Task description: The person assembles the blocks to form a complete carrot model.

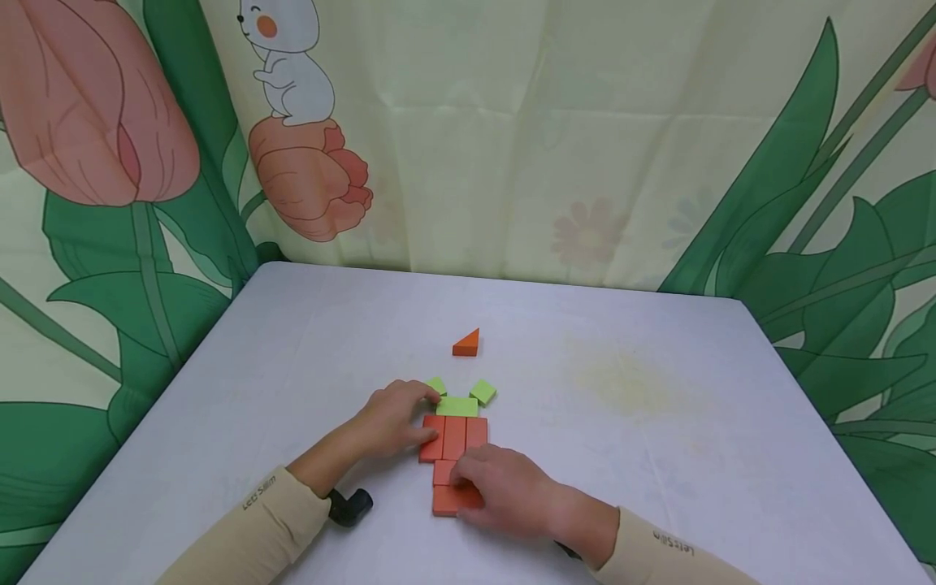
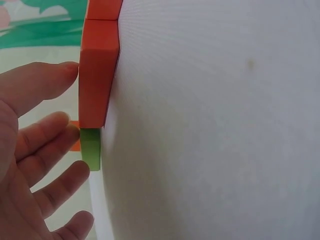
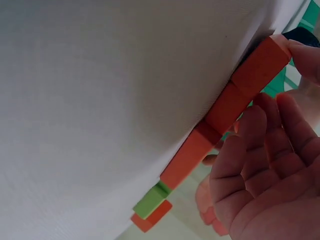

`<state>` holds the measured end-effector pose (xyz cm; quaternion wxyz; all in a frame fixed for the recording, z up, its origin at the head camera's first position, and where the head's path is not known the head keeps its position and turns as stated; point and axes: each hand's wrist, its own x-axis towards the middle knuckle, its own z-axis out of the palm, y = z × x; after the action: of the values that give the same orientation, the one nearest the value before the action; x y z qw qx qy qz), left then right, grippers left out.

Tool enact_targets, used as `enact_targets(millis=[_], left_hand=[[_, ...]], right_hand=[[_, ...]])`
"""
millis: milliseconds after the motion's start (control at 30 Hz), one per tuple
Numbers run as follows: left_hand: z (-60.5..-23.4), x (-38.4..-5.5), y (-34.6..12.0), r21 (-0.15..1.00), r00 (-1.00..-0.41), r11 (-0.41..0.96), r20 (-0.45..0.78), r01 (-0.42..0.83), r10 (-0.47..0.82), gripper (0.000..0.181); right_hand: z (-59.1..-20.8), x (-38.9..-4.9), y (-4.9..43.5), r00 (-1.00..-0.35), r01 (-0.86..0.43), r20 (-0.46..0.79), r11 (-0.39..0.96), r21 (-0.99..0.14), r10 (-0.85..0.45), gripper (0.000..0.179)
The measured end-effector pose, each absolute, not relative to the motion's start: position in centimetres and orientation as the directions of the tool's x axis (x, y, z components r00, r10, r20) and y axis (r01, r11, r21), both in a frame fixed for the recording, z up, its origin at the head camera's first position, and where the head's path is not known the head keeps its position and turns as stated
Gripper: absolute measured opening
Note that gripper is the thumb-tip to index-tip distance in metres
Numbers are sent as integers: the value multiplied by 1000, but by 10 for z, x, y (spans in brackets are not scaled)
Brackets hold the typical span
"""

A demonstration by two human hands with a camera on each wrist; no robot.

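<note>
Red blocks lie flat in the head view: three upright ones (image 1: pixel 454 439) side by side, with a smaller one (image 1: pixel 442 471) and a wide red block (image 1: pixel 444 501) below. My right hand (image 1: pixel 508 491) holds the wide block, its thumb at the block's near end and curled fingertips over its far edge. My left hand (image 1: pixel 398 418) rests at the left side, thumb touching a red block (image 2: pixel 97 75) and the other fingers loosely spread by the green blocks. A green rectangle (image 1: pixel 457 407) tops the red row; two small green blocks (image 1: pixel 483 392) sit tilted at its upper corners, the left partly hidden.
An orange triangular block (image 1: pixel 465 344) lies apart, farther back on the white-covered table (image 1: pixel 658 471). A faint yellowish stain (image 1: pixel 625 382) marks the cloth to the right. Behind the table hangs a printed curtain (image 1: pixel 468 146). A black wrist camera (image 1: pixel 351 508) sticks out beside the left sleeve.
</note>
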<state>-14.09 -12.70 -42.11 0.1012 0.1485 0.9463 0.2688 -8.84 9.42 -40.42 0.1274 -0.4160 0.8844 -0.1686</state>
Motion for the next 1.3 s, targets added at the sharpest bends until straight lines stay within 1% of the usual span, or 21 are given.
enact_targets(millis=[200, 500, 967, 1133, 1200, 1300], left_hand=[[-421, -141, -127, 536, -935, 813, -113, 227, 336, 44], [-420, -141, -127, 540, -937, 812, -115, 221, 331, 42], [-419, -141, -128, 545, -934, 812, -132, 210, 331, 42], [-419, -141, -129, 547, -932, 807, -125, 222, 341, 42], [-419, -141, -129, 546, -932, 807, -121, 225, 341, 43], [-419, -141, -128, 547, -932, 806, -119, 226, 342, 43]], right_hand=[[-407, -88, 94, -632, -699, -61, 603, -385, -772, 26], [-406, -91, 93, -637, -684, -96, 618, -388, -765, 33], [-406, -92, 94, -622, -720, -51, 596, -356, -782, 33], [-399, -99, 96, -640, -680, -88, 616, -399, -763, 35], [-394, -108, 98, -656, -654, -109, 635, -412, -747, 39], [-389, -130, 103, -697, -606, -130, 676, -419, -705, 44]])
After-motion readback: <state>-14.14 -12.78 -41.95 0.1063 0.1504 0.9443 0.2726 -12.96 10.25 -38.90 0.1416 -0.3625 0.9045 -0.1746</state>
